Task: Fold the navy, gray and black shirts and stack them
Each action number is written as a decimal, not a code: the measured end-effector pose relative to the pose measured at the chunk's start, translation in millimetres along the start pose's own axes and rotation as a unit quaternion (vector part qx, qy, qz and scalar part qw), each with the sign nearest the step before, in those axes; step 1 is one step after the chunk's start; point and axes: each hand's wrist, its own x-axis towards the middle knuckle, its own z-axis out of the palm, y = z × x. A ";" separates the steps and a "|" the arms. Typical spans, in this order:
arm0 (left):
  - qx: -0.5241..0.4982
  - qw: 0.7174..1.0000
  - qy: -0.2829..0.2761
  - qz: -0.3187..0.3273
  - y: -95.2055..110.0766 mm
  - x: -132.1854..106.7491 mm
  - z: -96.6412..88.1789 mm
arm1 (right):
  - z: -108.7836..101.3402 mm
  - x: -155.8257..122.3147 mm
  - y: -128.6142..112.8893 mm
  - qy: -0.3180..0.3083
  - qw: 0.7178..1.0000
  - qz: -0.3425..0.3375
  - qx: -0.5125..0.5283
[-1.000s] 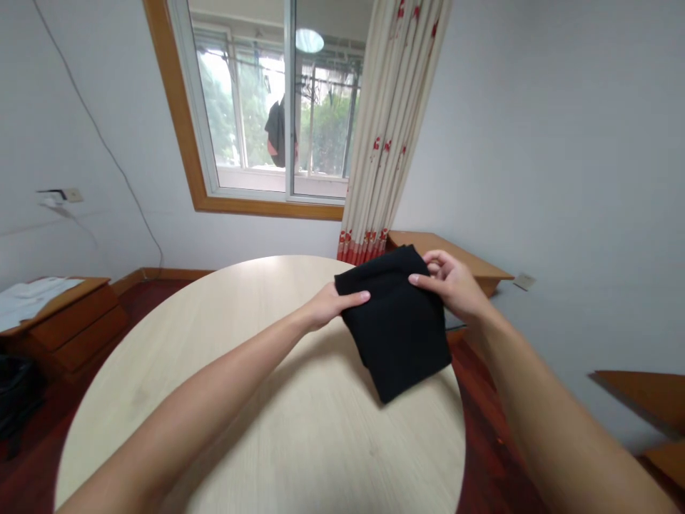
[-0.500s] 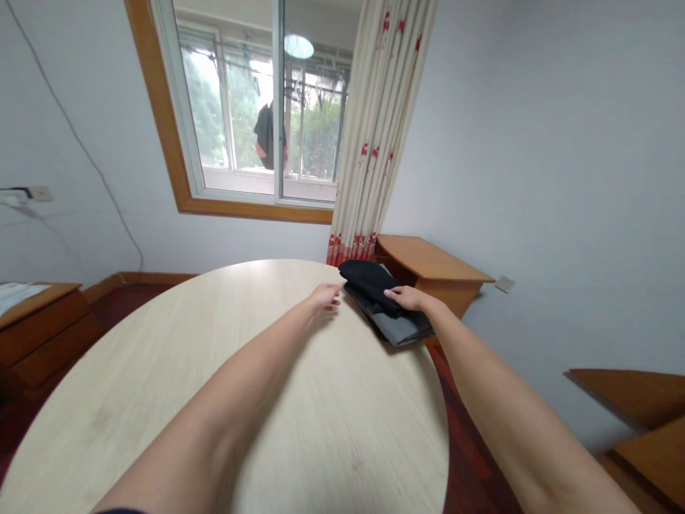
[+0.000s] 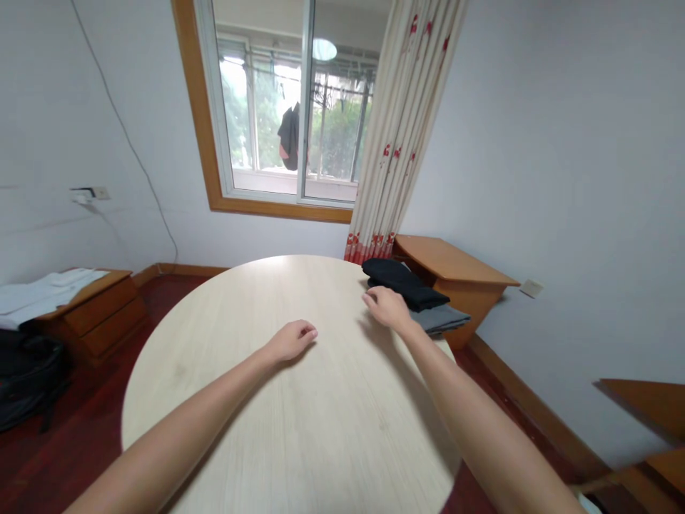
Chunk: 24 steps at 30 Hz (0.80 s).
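A folded black garment [image 3: 401, 281] lies on top of a folded grey garment [image 3: 442, 318] at the far right edge of the round pale wooden table [image 3: 300, 414]. My right hand [image 3: 386, 307] hovers just in front of the stack, fingers loosely curled, holding nothing. My left hand [image 3: 292, 340] rests low over the middle of the table, fingers loosely bent, empty.
A wooden side table [image 3: 452, 268] stands behind the stack by the red-patterned curtain [image 3: 401, 135]. A low wooden cabinet [image 3: 90, 314] with white cloth on it is at the left, a black bag [image 3: 29, 378] beside it. The window [image 3: 289, 114] is ahead.
The black garment was held in both hands, then set on the grey one. Both hands have since let go and drawn back towards me.
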 end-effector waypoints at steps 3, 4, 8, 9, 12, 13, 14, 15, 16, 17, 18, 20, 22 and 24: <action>0.125 0.991 0.044 -0.004 -7.1 -7.0 -4.4 | 44.8 -17.5 -48.5 -0.034 0.997 -0.044 0.052; 0.161 0.985 0.053 -0.014 -9.9 -8.9 -3.2 | 60.4 -23.1 -60.9 -0.049 0.995 -0.054 0.063; 0.233 0.970 0.032 -0.062 -20.1 -17.1 8.9 | 106.8 -41.1 -86.5 -0.078 0.993 -0.052 0.077; 0.240 0.968 0.023 -0.065 -21.4 -18.9 11.6 | 112.6 -43.9 -87.8 -0.075 0.993 -0.049 0.078; 0.250 0.966 0.012 -0.062 -21.6 -21.6 15.0 | 118.6 -47.7 -85.4 -0.075 0.992 -0.052 0.086; 0.250 0.966 0.011 -0.062 -21.1 -21.7 14.8 | 118.5 -47.8 -84.1 -0.075 0.992 -0.053 0.089; 0.249 0.966 0.010 -0.064 -20.6 -21.5 14.3 | 118.1 -47.5 -82.9 -0.075 0.992 -0.054 0.090; 0.247 0.967 0.009 -0.065 -20.3 -21.1 13.7 | 117.8 -47.0 -82.0 -0.076 0.992 -0.053 0.091; 0.245 0.967 0.009 -0.065 -20.4 -20.7 13.1 | 117.8 -46.4 -81.5 -0.076 0.992 -0.052 0.091; 0.243 0.968 0.010 -0.064 -20.6 -20.2 12.7 | 118.0 -45.8 -81.2 -0.076 0.992 -0.050 0.091; 0.241 0.968 0.010 -0.063 -21.0 -19.9 12.4 | 118.3 -45.2 -81.1 -0.075 0.992 -0.050 0.090; 0.237 0.970 0.012 -0.061 -22.1 -19.4 12.1 | 119.2 -43.8 -81.2 -0.075 0.992 -0.050 0.090; 0.233 0.971 0.012 -0.060 -23.0 -19.1 11.8 | 119.6 -42.2 -81.3 -0.076 0.992 -0.051 0.090; 0.230 0.971 0.011 -0.061 -23.8 -19.0 11.3 | 119.4 -40.5 -81.1 -0.080 0.991 -0.051 0.089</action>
